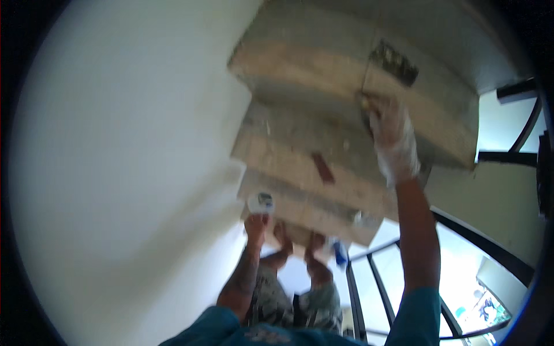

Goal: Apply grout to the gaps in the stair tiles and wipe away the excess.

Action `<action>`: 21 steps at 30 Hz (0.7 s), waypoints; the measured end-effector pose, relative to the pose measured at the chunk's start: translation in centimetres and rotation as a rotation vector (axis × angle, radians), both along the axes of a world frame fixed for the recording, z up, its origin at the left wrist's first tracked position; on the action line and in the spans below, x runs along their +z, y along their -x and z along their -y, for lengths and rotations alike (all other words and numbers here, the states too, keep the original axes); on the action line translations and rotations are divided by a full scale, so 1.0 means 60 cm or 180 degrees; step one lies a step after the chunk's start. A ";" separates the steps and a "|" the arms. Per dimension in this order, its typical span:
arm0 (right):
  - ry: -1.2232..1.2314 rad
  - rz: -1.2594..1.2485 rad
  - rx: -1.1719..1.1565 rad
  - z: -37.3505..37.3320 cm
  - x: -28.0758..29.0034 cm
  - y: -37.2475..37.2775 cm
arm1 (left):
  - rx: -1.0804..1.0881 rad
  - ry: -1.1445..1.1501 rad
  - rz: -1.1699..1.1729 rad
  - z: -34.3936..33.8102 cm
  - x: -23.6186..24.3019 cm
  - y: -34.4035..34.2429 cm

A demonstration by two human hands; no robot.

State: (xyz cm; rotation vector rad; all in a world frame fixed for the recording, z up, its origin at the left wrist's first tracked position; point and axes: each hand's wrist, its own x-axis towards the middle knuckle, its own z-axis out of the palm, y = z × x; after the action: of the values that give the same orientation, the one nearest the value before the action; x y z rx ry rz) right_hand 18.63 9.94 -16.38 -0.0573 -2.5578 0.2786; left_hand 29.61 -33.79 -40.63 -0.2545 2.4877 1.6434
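Observation:
My left hand [255,224], closed, holds a small white round tub [261,203] low over the lower steps. Something dark shows inside the tub. My right hand [390,118] wears a clear plastic glove and reaches up to the front edge of an upper step [323,68]. Its fingers are pinched together around a small thing with a pale spot and a dark edge, too blurred to name. Just beyond that hand, a dark, mottled rectangular piece [394,62] lies on the upper step.
A reddish-brown strip [323,168] lies on a middle step. A small whitish object [359,218] is near the right end of a lower step, and a blue-and-white item [339,254] is beside my feet. A white wall [127,150] borders the left; black railing [485,245] borders the right.

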 end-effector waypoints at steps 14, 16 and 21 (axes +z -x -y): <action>0.0064 -0.0642 -0.0045 0.037 -0.048 0.009 | -0.0034 -0.1901 0.1103 -0.036 -0.110 0.079; -0.0192 -0.0992 0.0070 0.033 -0.065 0.010 | -0.0012 -0.1827 0.1225 -0.045 -0.085 0.081; -0.0589 -0.1159 -0.0117 0.037 -0.092 -0.004 | -0.0444 -0.1285 0.1077 -0.022 -0.116 0.079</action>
State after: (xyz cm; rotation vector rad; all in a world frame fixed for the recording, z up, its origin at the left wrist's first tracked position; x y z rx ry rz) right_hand 18.89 7.71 -21.91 0.0153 -2.2064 0.0317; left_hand 24.89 -32.45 -47.57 -0.2735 1.8445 1.8197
